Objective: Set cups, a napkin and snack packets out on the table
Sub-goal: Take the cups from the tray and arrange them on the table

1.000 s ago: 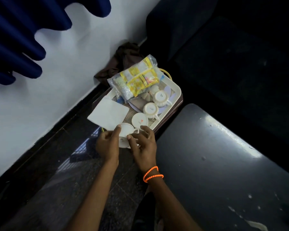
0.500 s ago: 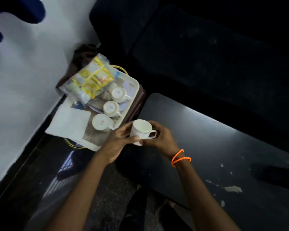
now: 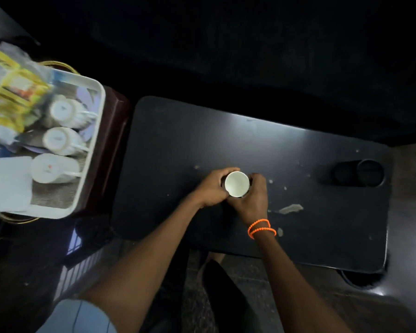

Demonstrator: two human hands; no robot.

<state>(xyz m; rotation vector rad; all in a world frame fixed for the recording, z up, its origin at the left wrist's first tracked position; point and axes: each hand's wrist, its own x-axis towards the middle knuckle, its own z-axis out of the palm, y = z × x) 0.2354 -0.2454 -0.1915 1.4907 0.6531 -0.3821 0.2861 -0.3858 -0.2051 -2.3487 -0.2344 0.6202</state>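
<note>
Head view, frame centre: white cup (image 3: 237, 184) upright on the dark table (image 3: 298, 152), mouth upward, clasped between left hand (image 3: 210, 188) and right hand (image 3: 255, 197).

White cup (image 3: 237, 184), plain pale inside. Surface (image 3: 226, 140) matte black, with small whitish chips and one grey-beige flake (image 3: 291, 208). Orange beaded bracelets (image 3: 261, 228) on wrist. Tray (image 3: 91, 150) off-white, brown woven-look liner. Three more white cups (image 3: 55, 140) in the tray, nearest with a tiny red mark. Snack packets (image 3: 12, 92) yellow with orange and white, clear wrap, blurred. Napkin (image 3: 7, 183) white. Stand under the tray dark maroon (image 3: 111, 145). Sleeve (image 3: 77, 318) light blue. Cup holder recess (image 3: 358, 174) black.
</note>
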